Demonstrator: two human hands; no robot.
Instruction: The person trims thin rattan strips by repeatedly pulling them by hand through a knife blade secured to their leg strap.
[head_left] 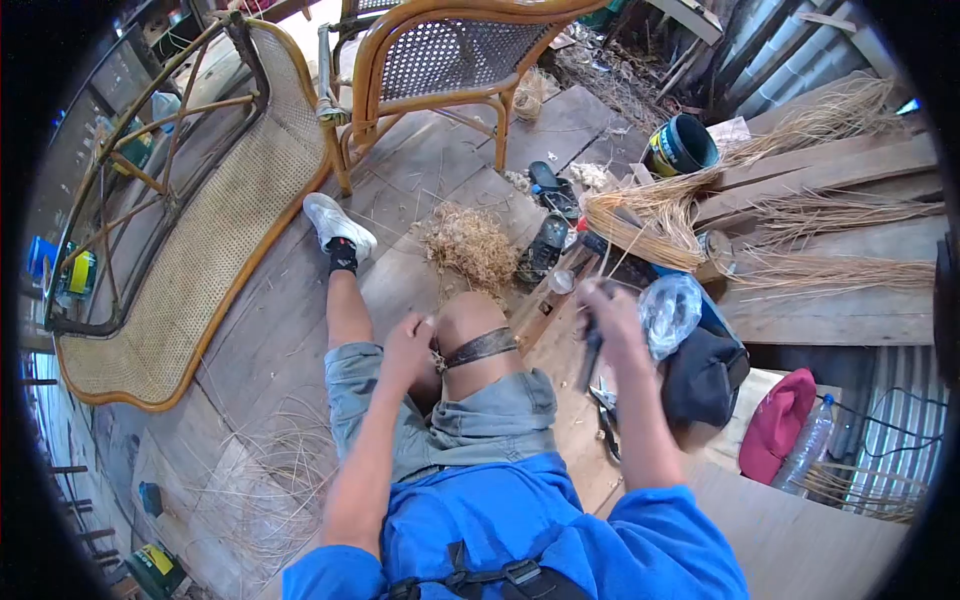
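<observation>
From where I stand, taking the banded knee [470, 315] as the middle of the dial, the seated person [490, 510] seems to be part-way through some handwork with cane, perhaps a pause between strokes, though that is only my reading. The left hand [408, 345] is at nine o'clock, close against the inner side of the knee by the black band [482, 347], its wrist fairly straight and its forearm slanting up from seven; the fingers are bent inward, but I cannot tell whether they close on anything. The right hand [615, 318] hangs at three o'clock, well apart from the left, its forearm rising from about four, and its fingers look curled around a dark tool [588, 360] (too blurred for me to say what kind). The cane bundle [640, 225] lies at two o'clock, past that hand, and a heap of curly shavings [470, 245] sits on the floor at twelve. Pliers [606, 425] rest at four, with a clear plastic bag [670, 318] and a black cap [705, 375] farther out at three. Beyond the shavings, at twelve, stands a cane chair [440, 60]. Any next move, I judge, calls for bringing the two hands together over the band, with the tool's angle kept well clear of bare skin.
</observation>
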